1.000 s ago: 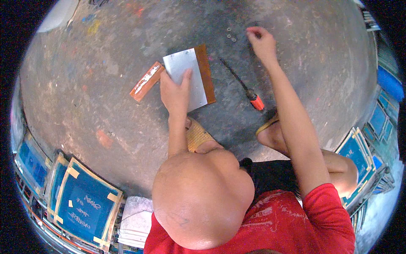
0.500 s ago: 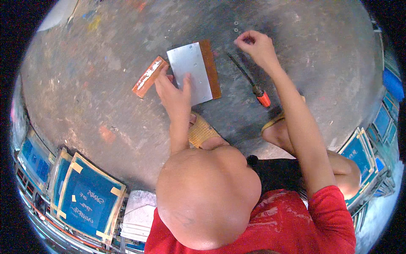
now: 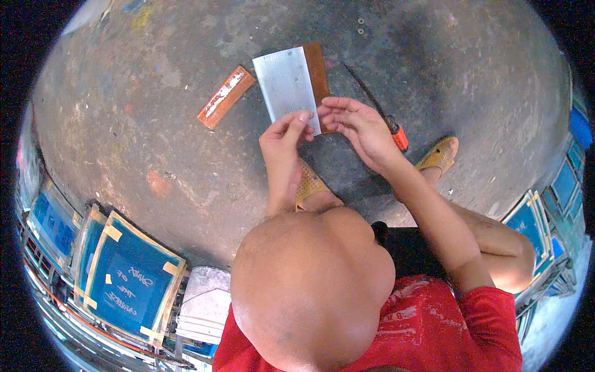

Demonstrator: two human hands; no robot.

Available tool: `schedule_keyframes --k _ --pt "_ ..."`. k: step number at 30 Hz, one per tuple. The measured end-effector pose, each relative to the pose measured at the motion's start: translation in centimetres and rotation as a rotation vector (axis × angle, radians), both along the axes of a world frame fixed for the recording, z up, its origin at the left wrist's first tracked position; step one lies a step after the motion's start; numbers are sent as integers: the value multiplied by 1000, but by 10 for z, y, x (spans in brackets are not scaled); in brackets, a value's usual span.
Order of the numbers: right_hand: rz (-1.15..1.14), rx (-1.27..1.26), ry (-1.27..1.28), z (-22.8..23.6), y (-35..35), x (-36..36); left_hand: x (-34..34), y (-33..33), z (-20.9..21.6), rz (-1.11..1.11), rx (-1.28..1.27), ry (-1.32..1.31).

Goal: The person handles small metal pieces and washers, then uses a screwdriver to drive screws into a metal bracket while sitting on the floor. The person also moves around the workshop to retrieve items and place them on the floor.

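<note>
Both hands meet over the lower end of a silvery flat metal plate (image 3: 282,77). My left hand (image 3: 286,144) has its thumb and fingers pinched together in front of the plate's near edge; whatever they hold is too small to make out. My right hand (image 3: 362,129) faces it with fingers stretched and slightly apart, by the plate's near right corner. Partly under the plate lies a brown strip (image 3: 317,68), showing along its right side. To the left rests a reddish-brown block (image 3: 227,98) with white smears. A screwdriver (image 3: 397,133) with an orange-and-black handle lies right of my right hand.
Two small washers (image 3: 361,26) lie on the stained concrete floor (image 3: 155,136), far right of the plate. My feet in yellow sandals (image 3: 439,155) are close by. Blue framed screens (image 3: 127,279) lean at lower left, beside a white container (image 3: 203,304). More frames (image 3: 527,226) stand at right.
My left hand has left the brown block and moved right, to the plate's near edge. My right hand has come down and left from near the washers, its fingers now extended.
</note>
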State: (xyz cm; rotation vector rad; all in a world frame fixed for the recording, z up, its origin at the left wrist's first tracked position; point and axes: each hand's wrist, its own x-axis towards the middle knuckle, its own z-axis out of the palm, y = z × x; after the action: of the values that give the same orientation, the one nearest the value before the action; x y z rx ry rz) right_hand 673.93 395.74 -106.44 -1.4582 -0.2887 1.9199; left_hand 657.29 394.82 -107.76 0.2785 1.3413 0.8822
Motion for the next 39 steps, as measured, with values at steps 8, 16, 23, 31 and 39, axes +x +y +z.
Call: schedule_keyframes --k 8,16,23,31,39 --pt "-391 8 199 17 14 -5 12 14 9 0 -4 -117" --pt "-516 -110 200 11 9 -19 27 16 14 -28 110 72" --pt "-543 -118 141 11 7 -30 32 11 7 -54 112 131" --pt "-435 -33 99 30 8 -25 34 12 8 67 -26 -93" --pt "-171 347 -364 44 11 -21 26 24 26 114 -36 -327"
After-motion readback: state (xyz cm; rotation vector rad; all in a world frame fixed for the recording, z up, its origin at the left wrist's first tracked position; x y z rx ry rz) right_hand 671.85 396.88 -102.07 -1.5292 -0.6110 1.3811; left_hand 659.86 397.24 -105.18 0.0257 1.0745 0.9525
